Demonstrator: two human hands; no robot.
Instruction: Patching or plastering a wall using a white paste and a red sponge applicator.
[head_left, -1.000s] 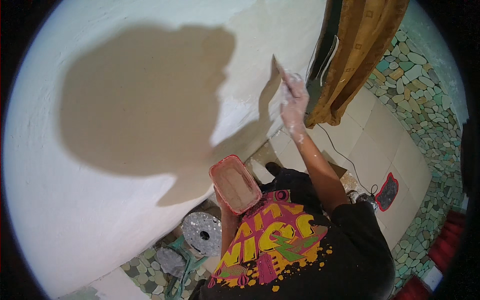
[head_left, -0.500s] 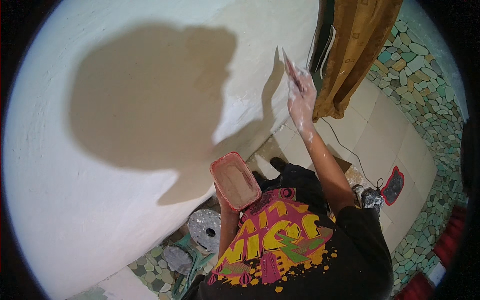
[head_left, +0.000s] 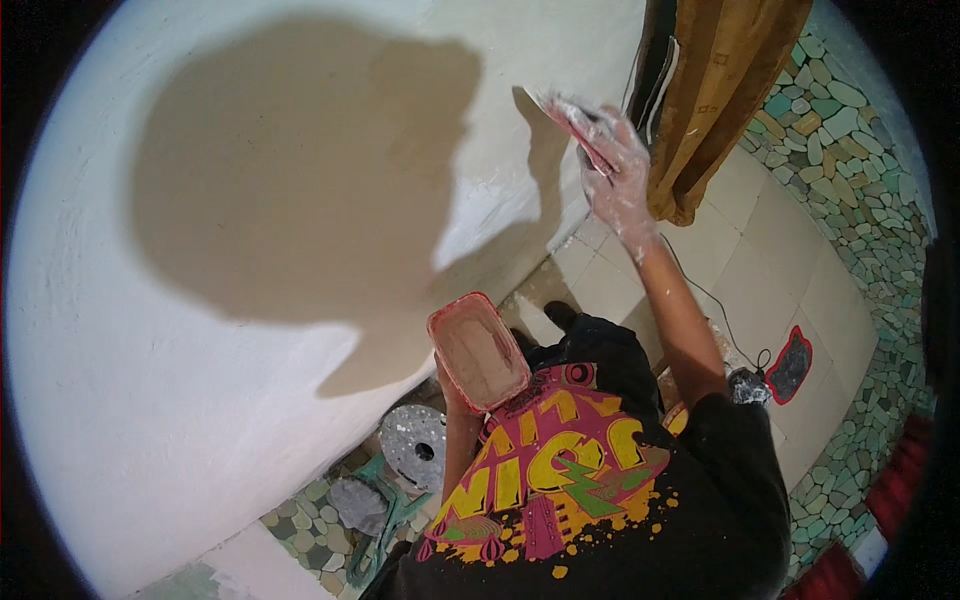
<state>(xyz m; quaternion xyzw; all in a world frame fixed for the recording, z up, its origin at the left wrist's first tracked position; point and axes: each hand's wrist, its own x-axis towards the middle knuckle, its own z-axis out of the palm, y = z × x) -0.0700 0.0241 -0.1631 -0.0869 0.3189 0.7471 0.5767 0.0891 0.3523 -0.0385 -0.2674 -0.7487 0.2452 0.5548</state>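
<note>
My right hand [head_left: 620, 178], smeared with white paste, grips a putty knife [head_left: 582, 137] with a reddish handle. The knife's blade end points up and left at the white wall [head_left: 230, 430], close to its own shadow there. Whether the blade touches the wall I cannot tell. In front of my chest, my left hand [head_left: 447, 388] holds a red-rimmed rectangular tub [head_left: 481, 344] from its left side and below, most of its fingers hidden. Pale beige paste coats the inside of the tub.
A brown curtain [head_left: 720, 110] hangs beside the wall's right edge. A thin cable [head_left: 712, 298] crosses the floor tiles to a dark red-edged mat [head_left: 790, 366]. Low at left lie a speckled grey disc [head_left: 405, 442] and a grey lump [head_left: 357, 503]. Pebble paving [head_left: 840, 170] borders the tiles.
My right hand has moved slightly right and turned, so the putty knife now slants up and left instead of pointing nearly straight up. The tub has shifted slightly in view.
</note>
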